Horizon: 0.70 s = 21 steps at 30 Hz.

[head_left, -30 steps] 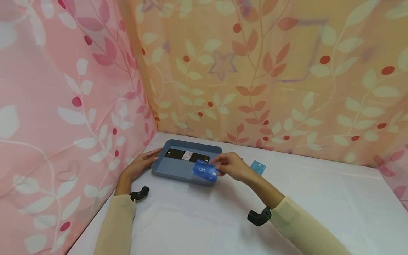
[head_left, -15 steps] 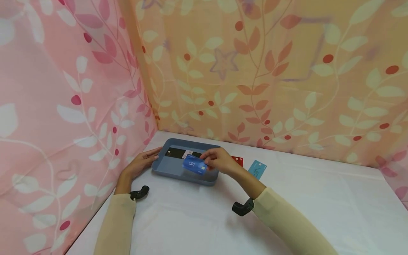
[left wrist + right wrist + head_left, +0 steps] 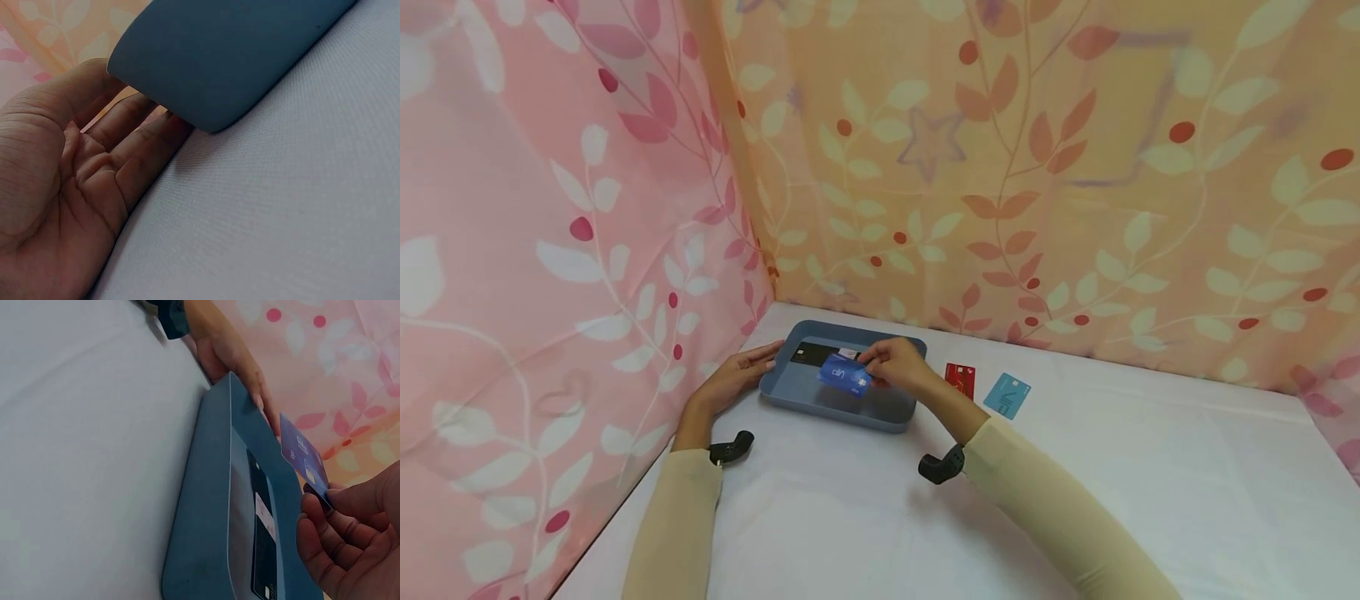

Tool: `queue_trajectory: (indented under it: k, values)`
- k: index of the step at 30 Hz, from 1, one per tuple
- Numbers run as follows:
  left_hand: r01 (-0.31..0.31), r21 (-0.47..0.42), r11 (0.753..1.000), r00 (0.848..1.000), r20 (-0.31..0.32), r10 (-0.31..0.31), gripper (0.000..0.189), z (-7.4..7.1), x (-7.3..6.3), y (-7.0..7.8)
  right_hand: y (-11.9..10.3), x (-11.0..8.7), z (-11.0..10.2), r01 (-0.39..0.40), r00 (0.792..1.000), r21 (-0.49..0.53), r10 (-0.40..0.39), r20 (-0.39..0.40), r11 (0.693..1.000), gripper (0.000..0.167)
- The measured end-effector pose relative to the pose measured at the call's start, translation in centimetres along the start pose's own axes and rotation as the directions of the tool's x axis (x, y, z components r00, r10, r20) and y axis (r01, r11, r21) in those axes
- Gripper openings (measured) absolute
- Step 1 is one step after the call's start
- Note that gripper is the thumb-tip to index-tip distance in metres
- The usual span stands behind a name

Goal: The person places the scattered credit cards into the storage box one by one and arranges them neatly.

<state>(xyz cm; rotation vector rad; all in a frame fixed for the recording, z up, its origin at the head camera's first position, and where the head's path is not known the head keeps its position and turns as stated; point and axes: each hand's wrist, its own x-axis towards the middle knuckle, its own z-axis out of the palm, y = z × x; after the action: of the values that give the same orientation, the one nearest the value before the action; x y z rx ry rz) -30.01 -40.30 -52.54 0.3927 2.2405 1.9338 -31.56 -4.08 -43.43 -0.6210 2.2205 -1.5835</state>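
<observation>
Blue VIP card [image 3: 844, 375] above blue-grey tray [image 3: 787, 387].
Your right hand [image 3: 897, 365] pinches the card's edge; your left hand [image 3: 734, 381], fingers extended, touches the tray's end.

Tray [image 3: 228, 59] cut off, L-wrist vw.

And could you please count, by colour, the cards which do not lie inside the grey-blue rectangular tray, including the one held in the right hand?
Dark-blue rectangular card, held in the right hand above the tray: 1
Red rectangular card: 1
Light-blue rectangular card: 1
Total: 3
</observation>
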Motion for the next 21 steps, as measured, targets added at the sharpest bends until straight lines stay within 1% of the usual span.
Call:
queue_trajectory:
  k: [4, 8, 11, 13, 15, 18, 21]
  values:
    - [0.003, -0.009, 1.000, 1.000, -0.003, -0.003, 0.052, -0.1, 0.1, 0.0, 0.0, 1.1, 0.9, -0.029, 1.000, -0.009, 0.029, -0.007, 1.000, 0.020]
    - [-0.011, -0.006, 1.000, 1.000, 0.008, 0.011, 0.053, 0.0, 0.1, 0.0, 0.0, 1.9, 1.7, -0.061, 0.998, -0.022, 0.061, -0.016, 0.998, 0.020]
    - [-0.019, -0.002, 1.000, 1.000, 0.019, 0.019, 0.054, 0.1, 0.1, 0.1, 0.2, 2.5, 2.4, -0.074, 0.997, -0.052, 0.072, -0.033, 0.996, 0.020]
    - [-0.013, -0.008, 1.000, 1.000, 0.016, 0.013, 0.054, 0.1, 0.0, 0.1, 0.4, 2.9, 2.8, -0.079, 0.996, -0.057, 0.077, -0.041, 0.995, 0.020]
    - [-0.008, -0.011, 1.000, 1.000, 0.010, 0.008, 0.053, 0.1, 0.0, 0.1, 0.6, 3.2, 3.2, -0.089, 0.995, -0.054, 0.087, -0.044, 0.995, 0.020]
    - [0.002, -0.014, 1.000, 1.000, 0.001, -0.002, 0.053, 0.1, 0.0, 0.1, 0.9, 3.6, 4.0, -0.111, 0.993, -0.023, 0.110, -0.042, 0.994, 0.020]
    - [0.014, 0.000, 1.000, 1.000, -0.011, -0.014, 0.053, 0.0, 0.0, 0.1, 1.0, 3.9, 4.6, -0.128, 0.991, 0.000, 0.128, -0.038, 0.992, 0.021]
